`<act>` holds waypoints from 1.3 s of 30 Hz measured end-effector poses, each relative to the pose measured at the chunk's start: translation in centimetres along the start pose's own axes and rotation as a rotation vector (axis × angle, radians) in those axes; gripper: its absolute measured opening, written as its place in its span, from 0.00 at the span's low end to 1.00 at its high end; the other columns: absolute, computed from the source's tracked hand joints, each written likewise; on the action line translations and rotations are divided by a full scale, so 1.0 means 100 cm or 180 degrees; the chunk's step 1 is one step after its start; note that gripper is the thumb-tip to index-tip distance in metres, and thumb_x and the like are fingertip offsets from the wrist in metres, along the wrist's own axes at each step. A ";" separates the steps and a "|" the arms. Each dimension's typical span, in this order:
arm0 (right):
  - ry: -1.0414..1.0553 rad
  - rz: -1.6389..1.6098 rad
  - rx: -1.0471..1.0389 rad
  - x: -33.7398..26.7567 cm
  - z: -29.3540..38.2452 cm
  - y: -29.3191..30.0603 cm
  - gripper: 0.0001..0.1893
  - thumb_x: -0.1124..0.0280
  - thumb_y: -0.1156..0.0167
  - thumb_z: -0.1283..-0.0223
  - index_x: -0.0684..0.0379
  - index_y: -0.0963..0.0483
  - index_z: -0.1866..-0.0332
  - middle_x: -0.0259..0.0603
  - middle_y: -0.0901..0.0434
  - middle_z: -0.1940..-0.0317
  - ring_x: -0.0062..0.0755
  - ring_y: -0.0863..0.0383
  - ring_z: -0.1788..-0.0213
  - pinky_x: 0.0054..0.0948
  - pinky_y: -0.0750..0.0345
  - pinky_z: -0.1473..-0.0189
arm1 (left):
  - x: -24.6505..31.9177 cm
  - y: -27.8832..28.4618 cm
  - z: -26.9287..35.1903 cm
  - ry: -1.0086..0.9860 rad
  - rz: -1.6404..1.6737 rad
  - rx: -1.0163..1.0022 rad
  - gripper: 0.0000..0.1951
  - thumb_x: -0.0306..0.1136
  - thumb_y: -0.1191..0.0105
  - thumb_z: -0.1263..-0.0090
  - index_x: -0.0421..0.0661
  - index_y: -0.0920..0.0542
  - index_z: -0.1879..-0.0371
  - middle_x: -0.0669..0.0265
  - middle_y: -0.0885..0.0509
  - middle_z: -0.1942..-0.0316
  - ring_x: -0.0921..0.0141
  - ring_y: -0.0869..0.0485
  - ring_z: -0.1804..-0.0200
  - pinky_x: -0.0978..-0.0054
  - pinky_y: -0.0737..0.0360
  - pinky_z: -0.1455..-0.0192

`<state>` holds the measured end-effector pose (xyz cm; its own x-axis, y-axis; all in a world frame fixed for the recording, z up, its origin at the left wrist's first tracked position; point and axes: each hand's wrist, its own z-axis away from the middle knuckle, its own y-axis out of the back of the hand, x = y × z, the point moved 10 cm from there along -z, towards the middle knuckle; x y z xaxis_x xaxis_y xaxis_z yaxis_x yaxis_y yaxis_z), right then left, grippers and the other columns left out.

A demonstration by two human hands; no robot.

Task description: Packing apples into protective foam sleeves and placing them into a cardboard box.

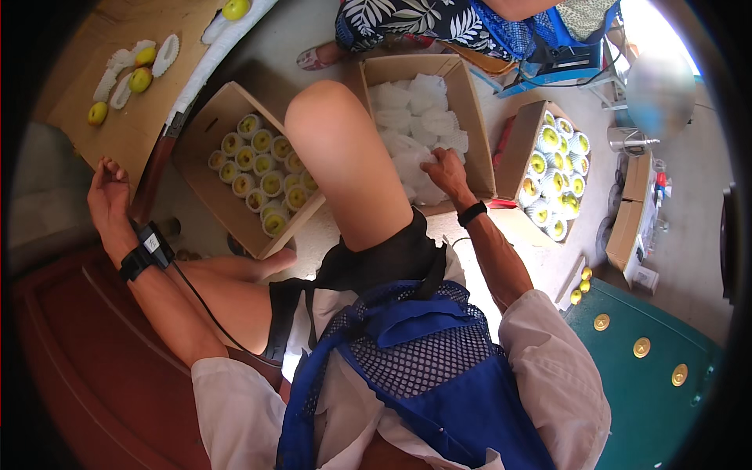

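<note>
My right hand [451, 173] is inside a cardboard box [479, 141] of white foam fruit nets [405, 117]. Its thumb and fingers pinch a foam net [427, 157] near the front of the pile. Off to the left, my left hand [110, 197] is raised beside the edge of a wooden tabletop [76, 138]. Its fingers are loosely bent and I see nothing in them. Between my hands, a second cardboard box [200, 135] holds rows of yellow-green apples [262, 164] in foam nets. My bent knee [329, 117] hides part of that box.
Loose apples [140, 80] and foam nets [166, 56] lie on the tabletop. Another box of netted apples [555, 170] stands at right. Ahead sits a person in patterned clothing [411, 20]. A green panel with gold discs [640, 346] is at lower right. A cable [211, 305] hangs from my left wrist.
</note>
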<state>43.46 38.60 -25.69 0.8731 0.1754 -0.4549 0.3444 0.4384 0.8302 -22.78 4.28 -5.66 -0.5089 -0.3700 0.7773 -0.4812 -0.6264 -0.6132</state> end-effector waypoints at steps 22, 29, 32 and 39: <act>-0.0568 -0.2883 -0.0123 0.037 -0.005 0.034 0.22 0.60 0.38 0.46 0.63 0.22 0.50 0.42 0.20 0.60 0.36 0.21 0.58 0.33 0.23 0.58 | -0.003 -0.025 0.023 0.0062 -0.0226 0.0053 0.05 0.26 0.51 0.21 0.37 0.28 0.55 0.64 0.23 0.64 0.70 0.23 0.64 0.74 0.27 0.61; 0.0776 -0.0925 -0.1150 -0.022 0.002 -0.023 0.34 0.70 0.34 0.53 0.59 0.33 0.35 0.59 0.18 0.57 0.50 0.18 0.52 0.38 0.23 0.48 | 0.002 -0.007 0.015 0.0012 -0.0248 0.0238 0.05 0.25 0.51 0.22 0.37 0.28 0.54 0.63 0.22 0.64 0.69 0.22 0.63 0.73 0.27 0.61; 0.0867 -0.0297 -0.1711 -0.041 0.009 -0.061 0.50 0.72 0.33 0.54 0.53 0.48 0.22 0.59 0.17 0.55 0.49 0.17 0.49 0.38 0.23 0.45 | 0.006 0.002 0.014 -0.0029 -0.0227 0.0315 0.05 0.24 0.51 0.22 0.36 0.27 0.54 0.63 0.21 0.63 0.69 0.21 0.62 0.72 0.27 0.60; 0.0967 -0.0115 -0.1531 -0.013 0.005 -0.100 0.39 0.69 0.34 0.56 0.61 0.32 0.32 0.58 0.16 0.55 0.51 0.15 0.52 0.39 0.21 0.50 | -0.007 -0.012 0.011 0.0039 -0.0332 0.0163 0.06 0.24 0.52 0.22 0.36 0.26 0.53 0.64 0.21 0.63 0.71 0.21 0.63 0.75 0.26 0.61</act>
<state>39.03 33.50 -33.21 0.7007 0.3673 -0.6116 0.1142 0.7884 0.6044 -21.06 4.53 -5.32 -0.4667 -0.2929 0.8345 -0.4949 -0.6955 -0.5209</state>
